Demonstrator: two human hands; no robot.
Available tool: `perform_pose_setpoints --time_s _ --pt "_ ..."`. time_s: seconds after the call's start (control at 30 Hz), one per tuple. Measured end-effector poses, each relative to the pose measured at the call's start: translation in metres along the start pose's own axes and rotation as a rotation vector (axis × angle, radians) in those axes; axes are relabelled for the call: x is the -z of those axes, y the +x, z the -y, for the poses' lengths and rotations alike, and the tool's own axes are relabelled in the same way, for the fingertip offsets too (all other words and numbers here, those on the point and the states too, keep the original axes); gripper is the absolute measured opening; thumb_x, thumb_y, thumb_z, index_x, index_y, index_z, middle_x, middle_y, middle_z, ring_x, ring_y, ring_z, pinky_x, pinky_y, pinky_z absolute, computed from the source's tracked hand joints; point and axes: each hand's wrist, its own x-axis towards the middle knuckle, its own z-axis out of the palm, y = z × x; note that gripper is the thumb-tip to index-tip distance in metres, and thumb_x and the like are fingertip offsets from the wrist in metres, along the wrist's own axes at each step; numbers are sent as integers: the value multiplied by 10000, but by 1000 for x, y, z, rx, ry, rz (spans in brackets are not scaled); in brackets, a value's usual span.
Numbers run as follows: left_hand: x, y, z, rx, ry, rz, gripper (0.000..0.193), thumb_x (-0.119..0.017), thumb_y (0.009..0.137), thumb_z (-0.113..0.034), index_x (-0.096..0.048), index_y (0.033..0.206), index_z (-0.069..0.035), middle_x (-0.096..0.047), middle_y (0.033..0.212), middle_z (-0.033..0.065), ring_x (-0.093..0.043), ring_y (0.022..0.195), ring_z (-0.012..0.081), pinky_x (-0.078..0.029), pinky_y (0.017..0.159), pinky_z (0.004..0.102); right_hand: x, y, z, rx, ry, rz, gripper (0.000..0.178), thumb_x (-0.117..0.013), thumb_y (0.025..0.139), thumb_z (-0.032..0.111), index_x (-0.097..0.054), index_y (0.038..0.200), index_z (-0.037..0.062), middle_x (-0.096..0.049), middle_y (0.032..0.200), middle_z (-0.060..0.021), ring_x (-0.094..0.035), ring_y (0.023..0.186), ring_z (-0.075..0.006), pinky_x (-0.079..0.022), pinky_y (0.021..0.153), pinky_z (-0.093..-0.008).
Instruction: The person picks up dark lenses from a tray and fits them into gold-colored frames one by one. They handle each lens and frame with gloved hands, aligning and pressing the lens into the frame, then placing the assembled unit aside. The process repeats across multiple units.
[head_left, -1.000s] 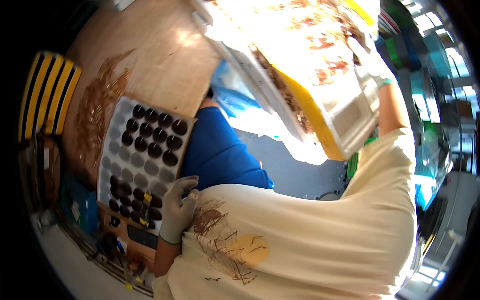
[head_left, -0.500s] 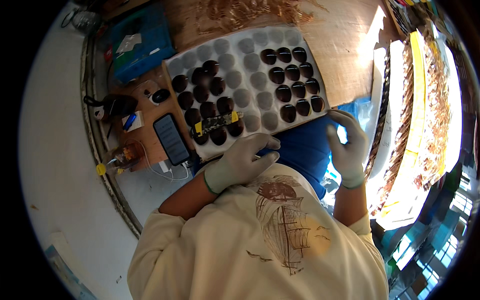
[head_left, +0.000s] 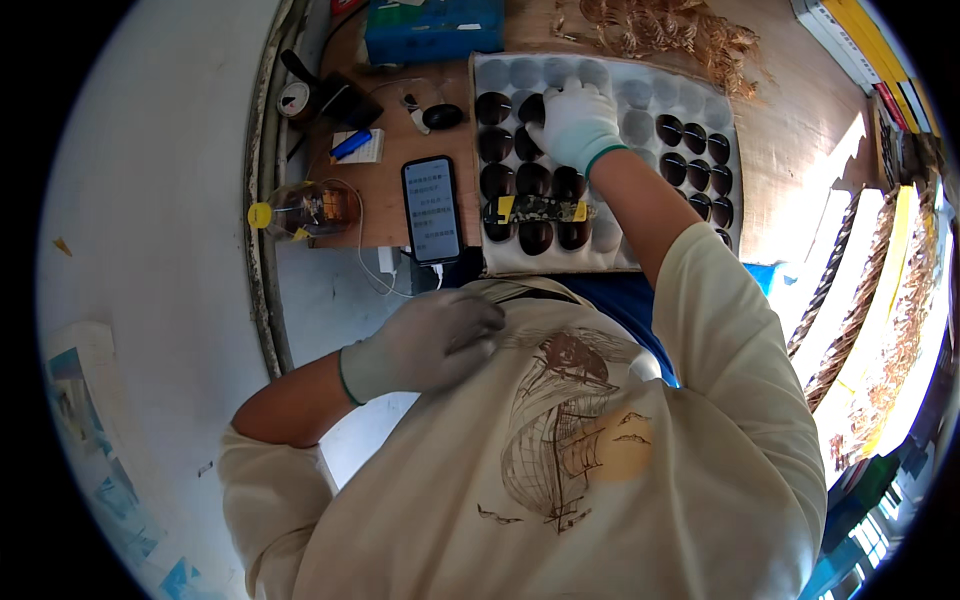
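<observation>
A white tray [head_left: 508, 263] with rows of round hollows holds several dark brown sunglass lenses [head_left: 496, 146] on its left and right sides. My right hand [head_left: 577, 122], in a pale glove, reaches over the tray's upper middle, its thumb side beside the left group of lenses. Its fingertips point down into the tray, and what lies under them is hidden. In front of my chest, below the phone, is my gloved left hand [head_left: 425, 340]. Its fingers are loosely bent and apart, slightly blurred, with nothing visible in them. A patterned strip with yellow ends [head_left: 545, 209] lies across the lower left lenses.
Left of the tray lie a phone [head_left: 433, 210] on a white cable, a bottle with a yellow cap [head_left: 300, 212], a blue pen [head_left: 351, 145] and a black pouch [head_left: 345, 102]. Behind are a blue box [head_left: 432, 32] and brown shavings [head_left: 680, 35]. Stacked strips [head_left: 860, 320] stand at right.
My right hand has gone from beside the tray's right corner to over its upper middle. My left hand has drawn back from the tray's front edge. The view has shifted left.
</observation>
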Motion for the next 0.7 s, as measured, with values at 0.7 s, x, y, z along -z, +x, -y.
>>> perform_pose_setpoints --time_s 0.7 --pt "27 189 5 62 -172 -438 272 -656 953 -169 -691 1164 -1 -708 1064 79 -657 934 145 -541 832 312 -21 8 -31 82 549 -142 358 -699 830 285 -683 1102 52 -600 1214 -190 -591 1134 -381 -505 974 -470"
